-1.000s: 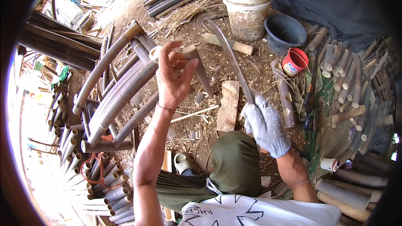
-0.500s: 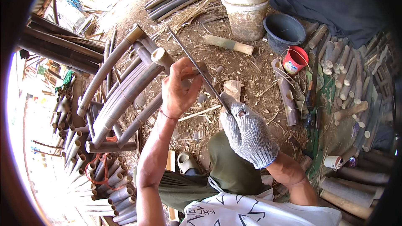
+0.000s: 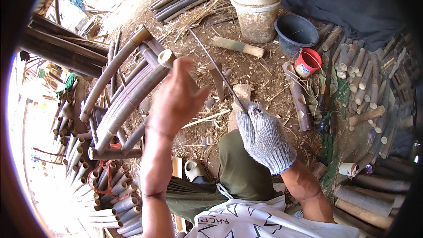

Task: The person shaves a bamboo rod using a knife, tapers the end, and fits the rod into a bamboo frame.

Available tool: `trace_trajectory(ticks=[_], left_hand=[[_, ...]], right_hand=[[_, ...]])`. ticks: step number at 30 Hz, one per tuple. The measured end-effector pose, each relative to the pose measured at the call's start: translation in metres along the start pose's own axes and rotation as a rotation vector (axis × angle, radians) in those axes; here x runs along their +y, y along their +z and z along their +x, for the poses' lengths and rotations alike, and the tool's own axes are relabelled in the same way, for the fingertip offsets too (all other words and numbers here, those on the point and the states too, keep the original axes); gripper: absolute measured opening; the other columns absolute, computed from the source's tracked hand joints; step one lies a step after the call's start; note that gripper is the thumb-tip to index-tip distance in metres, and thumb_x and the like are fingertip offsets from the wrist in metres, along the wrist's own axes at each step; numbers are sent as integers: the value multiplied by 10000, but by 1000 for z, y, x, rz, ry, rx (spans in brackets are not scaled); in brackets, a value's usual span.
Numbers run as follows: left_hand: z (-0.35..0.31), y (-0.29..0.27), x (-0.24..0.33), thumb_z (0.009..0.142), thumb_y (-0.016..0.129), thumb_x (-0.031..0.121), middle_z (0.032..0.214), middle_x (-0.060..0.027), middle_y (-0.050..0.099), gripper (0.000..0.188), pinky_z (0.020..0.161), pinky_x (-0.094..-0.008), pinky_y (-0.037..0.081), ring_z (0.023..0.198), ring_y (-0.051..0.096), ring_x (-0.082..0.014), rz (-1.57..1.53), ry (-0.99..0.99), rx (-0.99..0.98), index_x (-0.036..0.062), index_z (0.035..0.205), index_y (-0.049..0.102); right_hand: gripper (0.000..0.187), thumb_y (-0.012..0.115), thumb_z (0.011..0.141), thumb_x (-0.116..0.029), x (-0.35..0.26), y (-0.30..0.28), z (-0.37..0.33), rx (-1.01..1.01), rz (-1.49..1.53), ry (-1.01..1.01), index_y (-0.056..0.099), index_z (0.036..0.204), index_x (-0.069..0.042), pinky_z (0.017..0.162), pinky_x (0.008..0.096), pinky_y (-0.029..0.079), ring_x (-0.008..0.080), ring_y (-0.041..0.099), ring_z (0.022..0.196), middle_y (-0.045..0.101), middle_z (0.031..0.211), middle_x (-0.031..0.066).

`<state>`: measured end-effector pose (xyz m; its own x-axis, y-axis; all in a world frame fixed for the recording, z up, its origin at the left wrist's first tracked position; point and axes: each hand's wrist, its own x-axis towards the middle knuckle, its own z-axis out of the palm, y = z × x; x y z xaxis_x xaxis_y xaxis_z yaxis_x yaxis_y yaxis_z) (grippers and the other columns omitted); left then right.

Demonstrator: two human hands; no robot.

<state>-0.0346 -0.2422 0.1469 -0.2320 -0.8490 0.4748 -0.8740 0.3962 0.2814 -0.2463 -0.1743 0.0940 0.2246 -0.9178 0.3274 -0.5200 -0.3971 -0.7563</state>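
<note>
**Bamboo splitting at a yard workbench of bare ground**

Fingers of the gloved right hand [image 3: 264,139] are closed tight around the handle of a long blade [image 3: 216,68], which slants up toward eleven o'clock. The bare left hand [image 3: 178,97], raised at nine o'clock of the glove, has its fingers curled together around a short bamboo piece [image 3: 217,79] standing under the blade; exactly how they pinch it cannot be told. Judging by the pose, the cut is being lined up, and the next move would call for a steady hold and a straight strike down the grain onto the wooden block [image 3: 238,105] below. Counted outward: one blade, one block, one cut green-and-tan bamboo length [image 3: 238,47] at twelve o'clock, one dirty white bucket [image 3: 255,11], one dark basin [image 3: 296,33] and one small red tub [image 3: 307,61] toward one o'clock. Long bamboo poles [image 3: 128,101] lie stacked at nine o'clock, short cut tubes [image 3: 365,88] at three, too many to count.
</note>
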Motion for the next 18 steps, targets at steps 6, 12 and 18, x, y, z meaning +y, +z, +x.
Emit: trace_trajectory(ticks=[6, 12, 18], left_hand=[[139, -31, -25, 1004, 521, 374, 812, -137, 714, 377, 574, -407, 524, 586, 633, -247, 68, 322, 151, 38, 1071, 677], [155, 62, -41, 1018, 384, 605, 1149, -196, 709, 620, 847, -465, 550, 1009, 698, -276, -248, 110, -78, 98, 1207, 687], [103, 34, -6, 906, 704, 411, 995, -123, 724, 341, 825, -397, 557, 924, 709, -253, -94, 94, -238, 83, 972, 772]], right_hand=[[197, 495, 1014, -163, -12, 1, 16, 1, -43, -66, 625, 1100, -44, 632, 446, 534, 369, 659, 718, 651, 802, 196], [331, 474, 1030, -267, 29, 15, 36, -77, -21, -24, 606, 949, 26, 657, 502, 476, 450, 613, 775, 611, 781, 262], [327, 476, 1022, -291, 48, 9, 56, -86, -245, 95, 587, 927, 2, 658, 504, 501, 437, 631, 768, 629, 796, 253]])
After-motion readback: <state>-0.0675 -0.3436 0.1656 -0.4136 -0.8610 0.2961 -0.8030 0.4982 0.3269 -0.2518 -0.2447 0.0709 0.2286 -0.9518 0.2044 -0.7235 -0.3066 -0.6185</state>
